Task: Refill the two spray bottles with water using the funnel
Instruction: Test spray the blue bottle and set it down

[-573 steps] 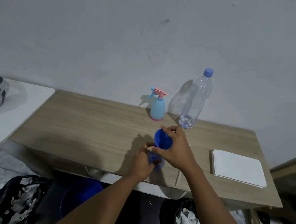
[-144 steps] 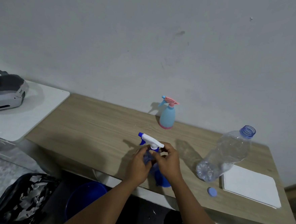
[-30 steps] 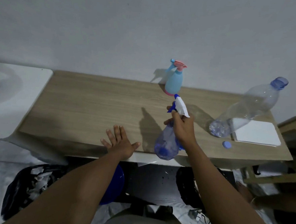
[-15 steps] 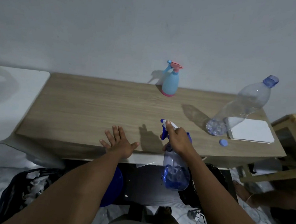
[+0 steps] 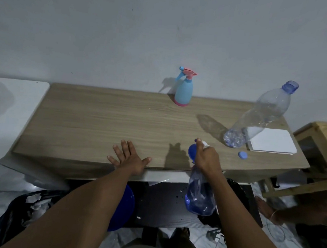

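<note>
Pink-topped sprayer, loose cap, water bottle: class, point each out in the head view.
Pink-topped sprayer (image 5: 183, 92), head view, on its pale blue body.
Loose cap (image 5: 242, 155), head view, on its top face.
Water bottle (image 5: 264, 113), head view, on its clear side.

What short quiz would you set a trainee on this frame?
1. True or false: the water bottle has its cap on.
2. What does the right hand grip? A) a cup B) the clear blue spray bottle C) a sponge
3. How does the left hand lie?

Key
1. False: its neck is open, and the blue cap lies on the table beside it.
2. B: it grips the bottle at the neck, and the body hangs below the table's front edge.
3. Open and flat, fingers spread, on the table's front edge.
</note>
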Demonstrator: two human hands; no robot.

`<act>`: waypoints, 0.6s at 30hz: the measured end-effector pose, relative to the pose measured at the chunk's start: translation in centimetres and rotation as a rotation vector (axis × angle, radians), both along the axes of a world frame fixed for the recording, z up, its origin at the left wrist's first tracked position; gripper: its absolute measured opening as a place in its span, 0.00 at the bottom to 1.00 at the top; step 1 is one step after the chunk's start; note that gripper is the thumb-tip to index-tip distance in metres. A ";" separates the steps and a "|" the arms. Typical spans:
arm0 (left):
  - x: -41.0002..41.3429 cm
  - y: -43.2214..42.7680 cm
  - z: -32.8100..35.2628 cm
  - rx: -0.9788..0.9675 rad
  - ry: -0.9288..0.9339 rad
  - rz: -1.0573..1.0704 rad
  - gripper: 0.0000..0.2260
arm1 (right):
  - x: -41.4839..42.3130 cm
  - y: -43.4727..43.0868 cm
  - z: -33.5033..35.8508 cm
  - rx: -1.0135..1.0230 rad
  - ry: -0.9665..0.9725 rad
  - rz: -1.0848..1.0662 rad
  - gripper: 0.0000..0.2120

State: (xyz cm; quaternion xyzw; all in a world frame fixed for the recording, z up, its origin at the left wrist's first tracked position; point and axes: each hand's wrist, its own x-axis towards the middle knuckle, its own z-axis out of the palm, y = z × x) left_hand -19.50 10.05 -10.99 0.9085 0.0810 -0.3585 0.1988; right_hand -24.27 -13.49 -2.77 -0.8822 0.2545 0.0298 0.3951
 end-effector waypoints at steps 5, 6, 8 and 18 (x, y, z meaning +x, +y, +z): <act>0.0 0.0 -0.2 -0.002 -0.013 0.007 0.52 | -0.6 -0.4 0.0 0.149 -0.064 -0.121 0.32; -0.1 0.0 -0.4 0.001 -0.029 0.004 0.53 | -0.4 -0.4 0.3 0.221 -0.087 -0.148 0.27; -0.1 0.2 -0.5 -0.002 -0.085 -0.007 0.54 | 0.1 0.1 1.4 0.306 -0.142 -0.153 0.16; 3.6 0.8 0.7 0.042 0.037 -0.125 0.67 | 9.8 2.3 6.4 0.156 -0.521 0.003 0.09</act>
